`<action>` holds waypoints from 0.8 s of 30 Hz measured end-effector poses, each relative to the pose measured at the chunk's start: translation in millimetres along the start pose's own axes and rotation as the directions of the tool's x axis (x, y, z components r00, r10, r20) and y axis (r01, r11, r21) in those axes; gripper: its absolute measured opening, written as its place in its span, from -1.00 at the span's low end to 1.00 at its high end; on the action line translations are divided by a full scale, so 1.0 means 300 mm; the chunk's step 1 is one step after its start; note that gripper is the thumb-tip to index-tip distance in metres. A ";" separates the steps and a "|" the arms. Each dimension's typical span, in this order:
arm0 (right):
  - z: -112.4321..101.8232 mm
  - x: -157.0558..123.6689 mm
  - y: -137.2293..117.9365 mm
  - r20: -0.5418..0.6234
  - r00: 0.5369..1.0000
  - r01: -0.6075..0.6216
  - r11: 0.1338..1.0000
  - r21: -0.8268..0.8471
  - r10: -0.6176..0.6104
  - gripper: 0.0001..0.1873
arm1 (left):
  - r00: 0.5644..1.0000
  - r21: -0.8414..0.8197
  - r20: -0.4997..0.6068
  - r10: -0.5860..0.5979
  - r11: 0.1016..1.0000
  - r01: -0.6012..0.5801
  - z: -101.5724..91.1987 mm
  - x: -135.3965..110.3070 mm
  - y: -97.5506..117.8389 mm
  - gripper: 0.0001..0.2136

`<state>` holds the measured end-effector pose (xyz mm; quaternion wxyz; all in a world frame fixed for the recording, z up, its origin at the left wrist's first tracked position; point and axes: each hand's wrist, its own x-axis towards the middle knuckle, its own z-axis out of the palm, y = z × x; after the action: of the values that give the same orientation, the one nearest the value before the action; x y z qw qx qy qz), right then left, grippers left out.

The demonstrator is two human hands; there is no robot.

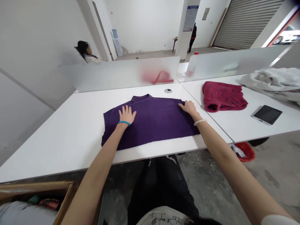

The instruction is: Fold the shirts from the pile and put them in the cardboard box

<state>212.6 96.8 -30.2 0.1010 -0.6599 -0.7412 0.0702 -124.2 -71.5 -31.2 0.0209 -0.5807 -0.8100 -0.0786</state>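
Observation:
A dark purple collared shirt lies flat and folded on the white table, with its collar toward the far side. My left hand rests palm down on the shirt's left half, fingers spread. My right hand lies on the shirt's right edge, fingers pointing left and holding nothing. A blue band circles my left wrist, and a white bead bracelet circles my right.
On the adjoining table to the right are a red folded garment, a grey cloth and a black tablet. Frosted dividers stand behind. A cardboard box sits low left, and a red bin sits under the table. A person sits far back.

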 end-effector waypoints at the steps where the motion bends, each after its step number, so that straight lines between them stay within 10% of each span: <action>1: -0.009 -0.008 0.003 0.047 0.999 0.014 1.000 0.016 -0.015 -0.39 | 0.999 -0.010 0.013 0.053 0.999 -0.053 0.010 -0.014 0.062 -0.36; 11: -0.032 -0.036 0.004 0.117 0.991 0.049 0.982 0.182 -0.071 -0.57 | 0.812 -0.161 0.084 0.578 0.812 -0.561 0.045 -0.280 0.734 -0.10; 14: -0.044 -0.037 0.021 0.135 0.986 0.056 0.956 0.288 -0.098 -0.62 | 0.834 -0.165 0.110 0.541 0.837 -0.521 0.054 -0.322 0.886 -0.14; 24: -0.056 -0.045 0.033 0.232 0.965 -0.008 0.871 0.492 -0.121 -0.75 | 0.886 -0.380 0.103 0.452 0.841 -0.384 0.014 -0.264 0.929 -0.64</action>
<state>227.8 84.0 -17.1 0.1703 -0.5762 -0.7252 0.3363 164.8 -57.7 -16.6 -0.1424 -0.7429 -0.6344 -0.1592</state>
